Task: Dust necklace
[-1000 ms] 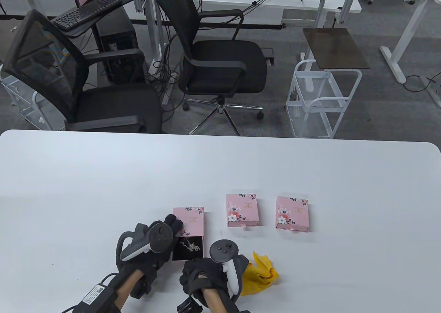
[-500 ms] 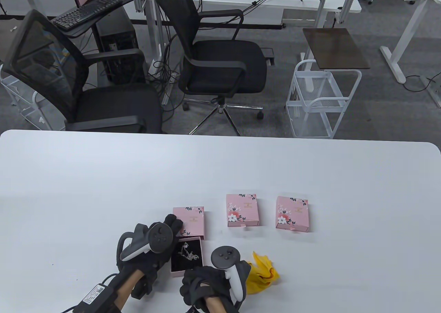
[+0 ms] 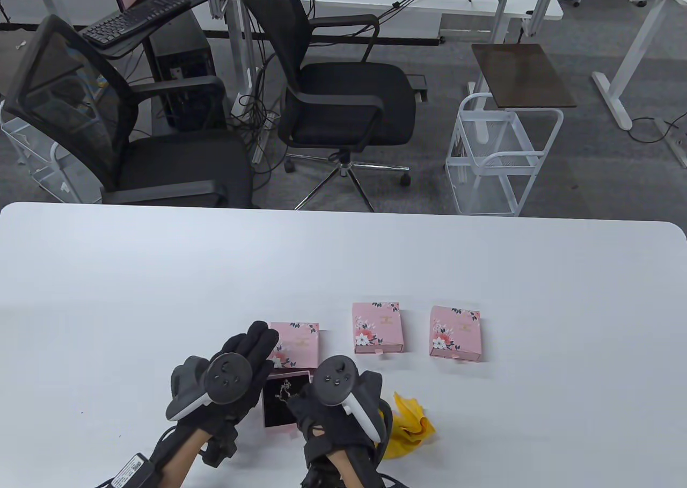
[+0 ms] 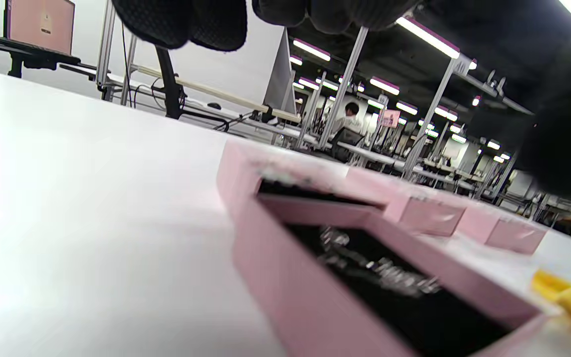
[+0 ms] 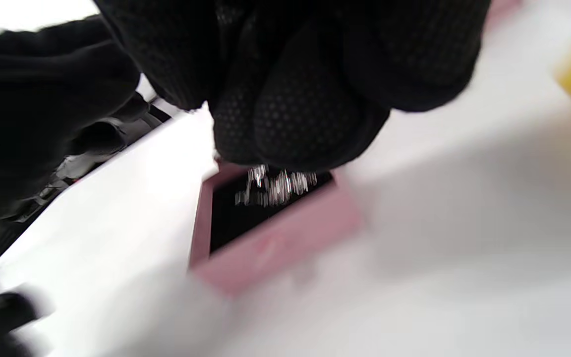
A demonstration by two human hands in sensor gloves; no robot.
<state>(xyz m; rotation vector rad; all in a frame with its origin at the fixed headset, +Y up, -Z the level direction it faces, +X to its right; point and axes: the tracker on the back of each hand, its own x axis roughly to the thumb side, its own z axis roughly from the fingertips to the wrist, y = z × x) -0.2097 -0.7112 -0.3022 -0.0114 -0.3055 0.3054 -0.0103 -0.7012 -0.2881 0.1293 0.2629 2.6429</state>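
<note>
A pink floral box (image 3: 298, 342) lies near the table's front edge, with its drawer (image 3: 273, 415) pulled out toward me. A silver necklace (image 3: 283, 391) lies on the drawer's black lining. My left hand (image 3: 262, 339) reaches over the box's left side with straight fingers (image 4: 194, 25) and holds nothing. My right hand (image 3: 300, 402) is over the drawer. In the blurred right wrist view its bunched fingertips (image 5: 290, 124) pinch at the necklace (image 5: 275, 186). The left wrist view shows the necklace (image 4: 379, 265) inside the drawer (image 4: 315, 302). A crumpled yellow cloth (image 3: 410, 424) lies just right of my right hand.
Two more closed pink boxes (image 3: 377, 328) (image 3: 456, 332) sit in a row to the right. Behind them stretches the white table (image 3: 343, 262). Office chairs (image 3: 343, 96) and a white wire cart (image 3: 499, 160) stand beyond its far edge.
The right hand moved forward from the drawer's near end to above the necklace. The left hand straightened its fingers and shifted slightly left. The drawer stays pulled out.
</note>
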